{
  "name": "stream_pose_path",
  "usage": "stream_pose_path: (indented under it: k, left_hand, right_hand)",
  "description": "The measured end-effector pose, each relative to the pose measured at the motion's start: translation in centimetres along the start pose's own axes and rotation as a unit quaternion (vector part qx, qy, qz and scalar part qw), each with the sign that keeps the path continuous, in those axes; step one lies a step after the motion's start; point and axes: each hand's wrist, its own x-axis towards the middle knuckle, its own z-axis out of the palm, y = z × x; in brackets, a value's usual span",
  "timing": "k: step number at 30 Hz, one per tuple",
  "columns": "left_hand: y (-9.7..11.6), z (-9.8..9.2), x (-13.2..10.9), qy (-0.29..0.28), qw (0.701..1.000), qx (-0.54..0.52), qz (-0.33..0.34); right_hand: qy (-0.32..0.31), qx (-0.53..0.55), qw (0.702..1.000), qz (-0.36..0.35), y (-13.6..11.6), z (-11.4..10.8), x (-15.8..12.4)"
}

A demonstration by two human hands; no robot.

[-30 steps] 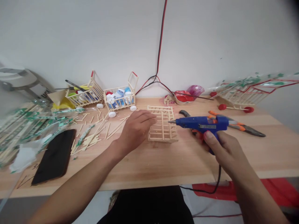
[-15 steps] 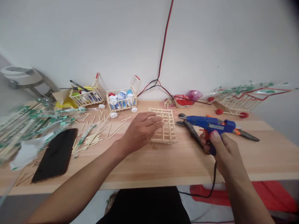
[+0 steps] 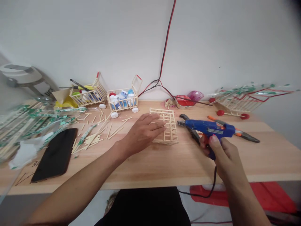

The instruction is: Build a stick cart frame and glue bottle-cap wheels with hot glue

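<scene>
My right hand (image 3: 224, 153) is wrapped round the grip of a blue hot glue gun (image 3: 207, 127), its nozzle pointing left. The gun's cord hangs down past the table edge. A small lattice frame of thin wooden sticks (image 3: 172, 128) lies on the table left of the nozzle, with a short gap between them. Over the left part of that frame is my left hand (image 3: 145, 131), palm down, its fingers bent together at the sticks. What its fingertips pinch is hidden. Pliers with dark handles (image 3: 194, 133) lie partly under the gun.
Two stick-built carts, one holding bottle caps (image 3: 122, 102) and one with mixed items (image 3: 88, 95), stand by the wall. Cut sticks (image 3: 94, 139), a phone (image 3: 55, 155) and wrapped sticks (image 3: 14, 131) lie left. A red-wheeled cart (image 3: 244, 102) and an orange-handled tool (image 3: 246, 136) are at right.
The glue gun has shifted slightly left and down, its nozzle closer to the stick frame. A red glow now shows near its trigger. My left hand has barely moved.
</scene>
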Motion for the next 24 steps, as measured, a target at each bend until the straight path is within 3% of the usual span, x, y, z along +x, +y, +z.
stream_pose_path:
  k: [9, 15, 24]
  left_hand:
    - [0.0, 0.2, -0.1, 0.014, 1.0, -0.002, -0.011]
    - [0.0, 0.3, -0.1, 0.014, 1.0, 0.003, -0.01]
    - [-0.1, 0.2, -0.3, 0.028, 0.999, -0.011, -0.038]
  right_hand:
    - [-0.004, -0.016, 1.0, 0.014, 0.0, -0.2, -0.1]
    - [-0.007, -0.128, 0.992, 0.019, -0.8, -0.2, -0.2]
    - [-0.022, -0.274, 0.957, -0.092, -2.7, 0.7, -0.6]
